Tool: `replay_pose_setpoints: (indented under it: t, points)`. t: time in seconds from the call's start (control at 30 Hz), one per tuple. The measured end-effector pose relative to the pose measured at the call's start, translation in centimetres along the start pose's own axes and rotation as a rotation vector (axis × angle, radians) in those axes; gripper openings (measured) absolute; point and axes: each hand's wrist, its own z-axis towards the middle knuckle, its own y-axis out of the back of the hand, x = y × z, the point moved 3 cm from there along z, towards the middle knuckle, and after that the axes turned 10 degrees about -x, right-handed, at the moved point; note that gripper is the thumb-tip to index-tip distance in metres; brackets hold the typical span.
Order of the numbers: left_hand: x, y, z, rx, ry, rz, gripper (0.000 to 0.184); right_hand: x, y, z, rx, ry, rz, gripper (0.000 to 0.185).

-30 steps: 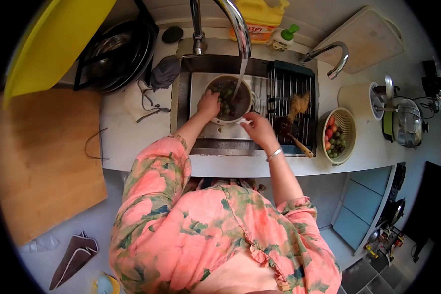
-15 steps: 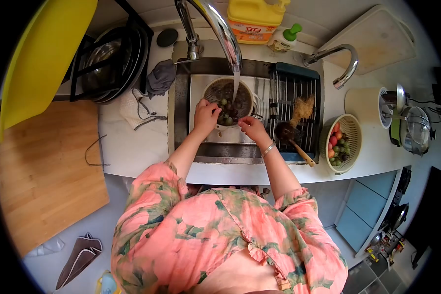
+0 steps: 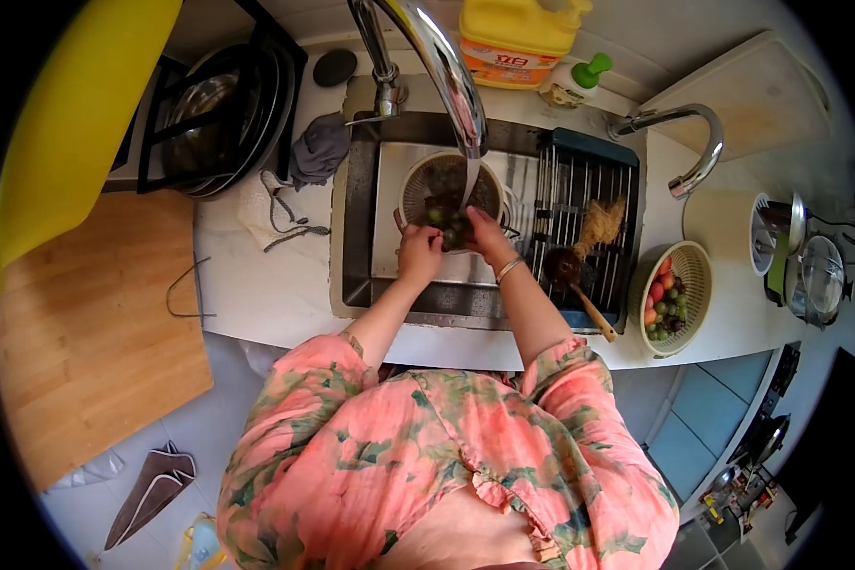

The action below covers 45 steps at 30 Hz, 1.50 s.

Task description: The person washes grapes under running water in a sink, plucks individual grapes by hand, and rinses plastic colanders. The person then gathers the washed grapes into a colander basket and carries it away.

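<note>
A beige colander (image 3: pixel 408 195) of dark and green grapes (image 3: pixel 454 226) stands in the steel sink (image 3: pixel 356 256), under water running from the tap (image 3: pixel 465 119). At its near left rim, my left hand (image 3: pixel 418 254) has its fingers curled in on the grapes. My right hand (image 3: pixel 487 239) reaches over the near right rim and closes on grapes from the other side. Between the two hands lies a small cluster of green and dark ones. Some of my fingertips are hidden among the fruit.
Right of the colander, a drying rack (image 3: pixel 589 152) holds a brush (image 3: pixel 579 275) and a tan loofah-like scrubber (image 3: pixel 601 223). A second basket (image 3: pixel 698 275) on the counter contains red fruit and grapes. A grey cloth (image 3: pixel 318 152) lies left of the sink; a yellow jug (image 3: pixel 518 38) stands behind.
My hands have moved closer together over the near side of the colander. The right hand has shifted in over the rim onto the grapes. The view has shifted slightly.
</note>
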Motion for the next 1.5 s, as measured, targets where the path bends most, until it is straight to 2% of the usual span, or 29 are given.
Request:
replay_pose_setpoints:
  t: [0.03, 0.07, 0.1, 0.13, 0.2, 0.27, 0.4, 0.47, 0.53, 0.57, 0.6, 0.67, 0.73, 0.77, 0.8, 0.87, 0.9, 0.93, 1.0, 1.03, 1.1, 1.13, 1.2, 1.23, 1.3, 1.33, 1.4, 1.43, 1.5]
  points:
    - [0.7, -0.2, 0.2, 0.0, 0.005, -0.001, 0.011, 0.5, 0.7, 0.6, 0.001, 0.057, -0.283, 0.039]
    - [1.9, -0.5, 0.6, 0.05, 0.192, -0.102, 0.012, 0.9, 1.0, 1.1, 0.003, 0.055, -0.285, 0.039]
    - [2.0, -0.4, 0.9, 0.098, 0.378, -0.205, 0.013, 2.4, 1.4, 1.4, -0.127, 0.414, -0.531, 0.033]
    - [1.6, -0.2, 1.0, 0.094, 0.379, -0.204, 0.013, 3.8, 1.1, 1.4, -0.258, 0.78, -0.768, 0.029]
    - [1.0, 0.0, 1.0, 0.148, 0.614, -0.397, 0.015, 5.8, 0.2, 2.2, -0.219, 0.805, -0.775, 0.023]
    - [1.7, -0.6, 0.5, 0.144, 0.608, -0.455, 0.015, 7.8, -1.6, 1.8, -0.262, 0.844, -1.057, 0.022]
    - [0.3, 0.3, 0.0, 0.099, 0.664, -0.552, 0.014, 9.0, -3.9, 2.1, -0.429, 0.671, -1.137, 0.019]
    - [-0.1, 0.6, 0.2, 0.113, 0.69, -0.505, 0.014, 6.0, -4.2, 6.8, -0.479, 0.722, -0.922, 0.018]
    - [0.2, 0.4, 0.0, 0.137, 0.692, -0.528, 0.014, 6.5, -3.5, 5.5, -0.492, 0.598, -0.874, 0.031]
    - [0.6, 0.1, -0.1, 0.139, 0.696, -0.534, 0.014, 6.1, -3.2, 6.0, -0.394, 0.839, -0.926, 0.027]
    - [1.2, -0.5, 0.1, 0.131, 0.71, -0.582, 0.014, 6.2, -2.6, 5.2, -0.396, 0.839, -0.937, 0.027]
    - [1.2, -0.8, 0.8, 0.122, 0.727, -0.644, 0.014, 6.8, -1.4, 2.5, -0.275, 0.828, -0.609, 0.013]
    - [0.8, -0.9, 1.6, 0.124, 0.785, -0.712, 0.014, 6.2, -0.6, 2.2, -0.24, 0.849, -0.529, 0.015]
    - [1.1, -0.8, 2.0, 0.147, 0.832, -0.739, 0.024, 6.0, -0.1, 1.6, -0.28, 0.988, -0.425, 0.014]
    - [0.8, -0.5, 2.3, 0.148, 0.831, -0.748, 0.024, 6.1, 0.3, 0.6, -0.319, 1.124, -0.318, 0.014]
    - [0.0, 0.3, 3.0, 0.077, 0.872, -0.724, 0.036, 6.4, 0.8, -0.5, -0.267, 1.138, -0.188, 0.011]
    - [-0.5, 0.7, 3.3, 0.093, 0.836, -0.711, 0.046, 6.7, 1.0, -2.0, -0.072, 0.843, 0.051, 0.008]
    - [-1.4, 0.9, 3.5, 0.093, 0.832, -0.719, 0.046, 7.0, 0.7, -3.8, 0.118, 0.537, 0.28, 0.005]
    - [-4.2, 1.1, 4.2, 0.162, 0.959, -1.083, 0.05, 7.5, 0.3, -6.9, 0.143, 0.509, 0.339, 0.005]
    - [-6.1, 1.7, 4.7, 0.167, 0.954, -1.09, 0.05, 7.4, 0.0, -7.7, 0.199, 0.46, 0.433, 0.006]
    - [-10.1, 2.2, 5.8, 0.27, 1.067, -1.752, 0.04, 6.8, -0.3, -8.0, 0.212, 0.417, 0.561, 0.017]
    - [-9.4, 1.1, 6.0, 0.279, 1.069, -1.753, 0.04, 7.2, -0.9, -7.7, 0.204, 0.421, 0.561, 0.017]
    - [-8.0, -0.3, 6.0, 0.361, 0.816, -1.51, 0.035, 8.1, -1.4, -6.8, -0.024, 0.512, 0.715, 0.033]
    - [-8.5, -0.2, 5.2, 0.284, 0.665, -1.199, 0.032, 7.8, -1.9, -6.4, 0.004, 0.463, 0.639, 0.04]
    - [-8.3, -0.7, 6.1, 0.061, 0.371, -1.09, 0.033, 7.5, -2.9, -7.0, 0.047, 0.415, 0.607, 0.041]
    - [-9.6, 1.2, 6.4, 0.117, 0.572, -1.119, 0.032, 7.7, -3.5, -7.9, 0.084, 0.369, 0.569, 0.041]
    - [-8.5, 1.0, 7.4, -0.011, 0.573, -1.145, 0.032, 8.0, -4.5, -8.3, 0.121, 0.452, 0.578, 0.039]
    - [-9.4, 0.8, 6.5, 0.048, 0.462, -1.043, 0.031, 7.9, -4.2, -6.9, 0.169, 0.423, 0.656, 0.039]
    - [-10.0, 0.5, 6.2, -0.238, -0.31, -0.43, 0.032, 9.0, -3.7, -5.2, 0.263, 0.343, 0.866, 0.038]
